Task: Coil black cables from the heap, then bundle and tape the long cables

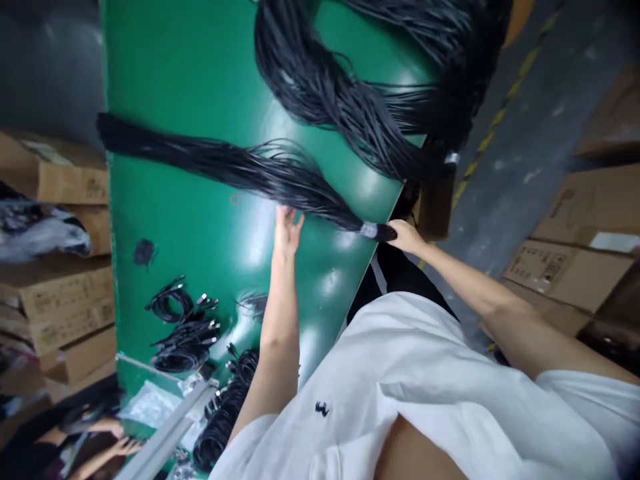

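A long bundle of black cables (235, 163) stretches across the green table (170, 73), its far end reaching the left edge. My right hand (406, 238) is closed around the bundle's near end, just past a pale tape band (369, 230), by the table's right edge. Against the lower side of the bundle, around its middle, is my left hand (289, 230). Its thumb stands apart from the fingers, and the fingertips are partly hidden at the cables. Some strands bow loosely upward above that hand.
More thick black cable bundles (345, 100) lie at the table's top right. Coiled cables with plugs (183, 333), plastic bags (153, 403) and a metal bar (167, 433) occupy the lower left. Another person's hands (123, 440) show beyond. Cardboard boxes (570, 247) stand on both sides.
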